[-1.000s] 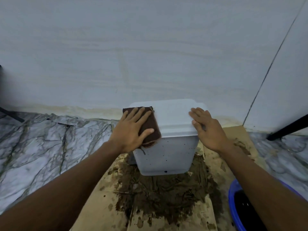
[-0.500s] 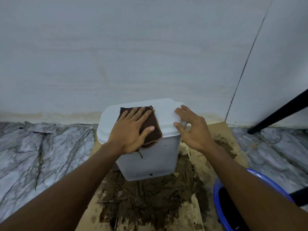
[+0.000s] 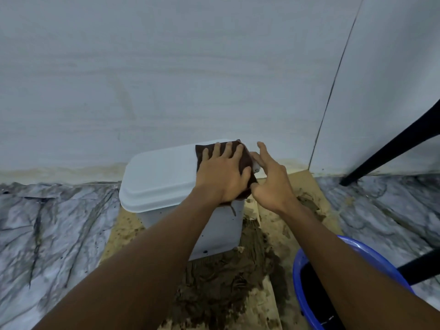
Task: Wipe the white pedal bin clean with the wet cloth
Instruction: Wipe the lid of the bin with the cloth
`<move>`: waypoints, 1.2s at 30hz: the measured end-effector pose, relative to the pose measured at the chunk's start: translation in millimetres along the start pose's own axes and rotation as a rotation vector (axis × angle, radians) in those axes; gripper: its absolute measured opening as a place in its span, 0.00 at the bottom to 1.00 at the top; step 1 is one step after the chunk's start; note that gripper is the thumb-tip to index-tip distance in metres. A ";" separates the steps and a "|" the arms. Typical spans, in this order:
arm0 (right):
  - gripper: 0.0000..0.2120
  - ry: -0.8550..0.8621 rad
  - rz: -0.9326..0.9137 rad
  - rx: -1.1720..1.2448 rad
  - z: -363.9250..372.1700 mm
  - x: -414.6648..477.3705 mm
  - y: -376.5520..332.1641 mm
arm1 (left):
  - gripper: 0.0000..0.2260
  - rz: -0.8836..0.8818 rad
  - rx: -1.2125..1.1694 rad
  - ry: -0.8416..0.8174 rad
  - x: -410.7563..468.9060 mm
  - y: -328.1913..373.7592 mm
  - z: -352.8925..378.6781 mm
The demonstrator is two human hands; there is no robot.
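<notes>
Left hand [image 3: 223,173] spread flat, pressing dark wet cloth [image 3: 246,160] onto right end of white pedal bin [image 3: 164,177] lid. Right hand [image 3: 270,181] open, fingers apart, just beside. Bin upright on muddy cardboard [image 3: 281,236].

A pale grey wall [image 3: 166,79] fills the upper frame; marbled floor [image 3: 47,234] below, muddy cardboard [image 3: 238,294] at centre, black chair leg [image 3: 392,148] right.

- pedal bin [image 3: 166,177] stands on cardboard sheet [image 3: 292,186], close against wall [image 3: 166,79] behind.
- cloth [image 3: 245,158] lies on lid's right end, w/ left hand [image 3: 221,175] flat on top of it.
- right hand [image 3: 271,179] at bin's right edge, just beside cloth.
- basin [image 3: 333,270] right of bin, nearer the viewer.
- mud patch [image 3: 226,287] on cardboard in front of bin.
</notes>
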State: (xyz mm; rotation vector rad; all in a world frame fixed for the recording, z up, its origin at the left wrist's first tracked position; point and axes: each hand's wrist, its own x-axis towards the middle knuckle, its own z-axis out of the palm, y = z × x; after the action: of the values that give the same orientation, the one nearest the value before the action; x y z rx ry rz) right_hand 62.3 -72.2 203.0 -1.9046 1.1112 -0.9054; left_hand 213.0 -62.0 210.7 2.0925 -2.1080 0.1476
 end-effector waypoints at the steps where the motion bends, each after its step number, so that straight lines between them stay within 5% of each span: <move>1: 0.47 -0.008 0.007 0.008 0.1 -0.4 -0.8 | 0.30 -0.017 -0.012 -0.004 3.5 4.1 -0.2; 10: 0.43 -0.059 -0.030 -0.070 0.8 -2.8 -1.5 | 0.31 0.068 -0.038 0.083 -45.5 -45.9 -3.5; 16: 0.46 -0.070 0.015 -0.048 9.9 -1.1 -10.9 | 0.34 -0.086 -0.013 0.102 -85.6 -112.1 -10.6; 30: 0.51 0.013 0.111 0.027 8.0 6.0 -3.0 | 0.31 -0.171 -0.041 0.075 0.2 10.1 0.9; 36: 0.53 0.012 0.083 0.009 8.5 5.4 -3.6 | 0.20 -0.098 -0.137 0.136 0.1 4.5 -11.0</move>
State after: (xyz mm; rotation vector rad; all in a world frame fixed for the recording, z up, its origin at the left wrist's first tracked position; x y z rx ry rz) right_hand 72.9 -73.7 203.1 -1.8335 1.1826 -0.8751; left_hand 209.1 -59.9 221.7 2.0396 -1.8790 0.1257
